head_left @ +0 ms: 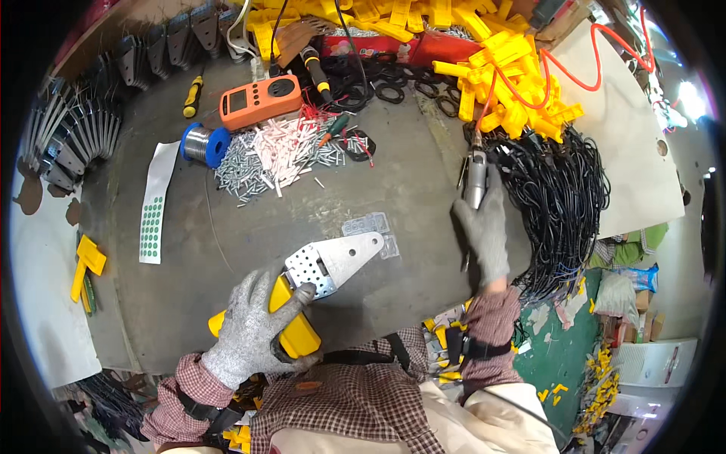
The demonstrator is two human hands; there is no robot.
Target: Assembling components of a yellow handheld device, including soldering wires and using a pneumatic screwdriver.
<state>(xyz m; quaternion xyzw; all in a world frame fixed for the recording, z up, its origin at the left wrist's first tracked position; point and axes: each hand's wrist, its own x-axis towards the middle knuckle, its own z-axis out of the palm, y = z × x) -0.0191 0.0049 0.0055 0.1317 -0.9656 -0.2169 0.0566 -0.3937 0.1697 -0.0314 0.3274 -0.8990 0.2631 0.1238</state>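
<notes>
My left hand (253, 325), in a speckled grey glove, is closed around a yellow plastic handle piece (300, 333). From its far end a flat silver metal plate (348, 256) points right and away; near the handle a perforated section (308, 271) shows. Further right, my gloved right hand (484, 231) grips a silver air-powered screwdriver (476, 178), whose tip is hard to make out. A coiled orange air hose (548, 91) runs up from the tool. Under the plate lies a small clear plastic piece (367, 224) on the dark table (408, 303).
Screws (238, 166) and pale pink sleeves (283, 147) are heaped beside a solder spool (204, 144) and an orange meter (261, 101). Black cables (563, 204) and yellow handle parts (499, 60) crowd the right side. Metal plates (68, 136) line the left; a sticker sheet (155, 208) lies nearby.
</notes>
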